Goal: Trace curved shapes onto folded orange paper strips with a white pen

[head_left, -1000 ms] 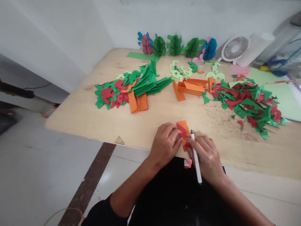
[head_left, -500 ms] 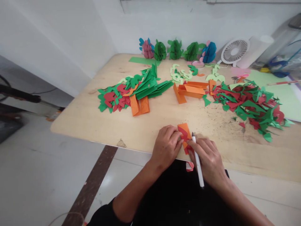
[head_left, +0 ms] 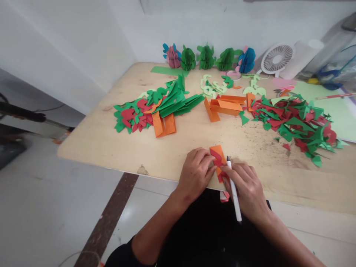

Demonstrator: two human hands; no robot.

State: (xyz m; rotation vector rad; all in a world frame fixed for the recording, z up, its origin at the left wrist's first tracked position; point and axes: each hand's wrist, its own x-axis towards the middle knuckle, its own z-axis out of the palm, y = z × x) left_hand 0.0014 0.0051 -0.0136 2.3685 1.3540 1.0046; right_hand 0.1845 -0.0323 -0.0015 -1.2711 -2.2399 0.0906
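At the table's front edge, my left hand (head_left: 196,168) is closed, its fingertips pinching a curved red paper cutout (head_left: 217,157). The cutout lies on a folded orange paper strip (head_left: 219,149). My right hand (head_left: 249,187) holds a white pen (head_left: 236,200) tucked between thumb and fingers, its dark tip pointing away from me. The fingertips of this same hand also press on the lower end of the red cutout and strip, partly hiding them.
Left lie green and red paper cutouts (head_left: 143,115) with folded green strips (head_left: 178,96). Folded orange strips (head_left: 226,104) lie mid-table. A heap of red and green scraps (head_left: 300,126) lies right. Behind stand paper honeycomb figures (head_left: 206,57) and a white fan (head_left: 277,59).
The view has shifted very slightly. Both hands, the pen and the papers keep the same positions relative to each other.
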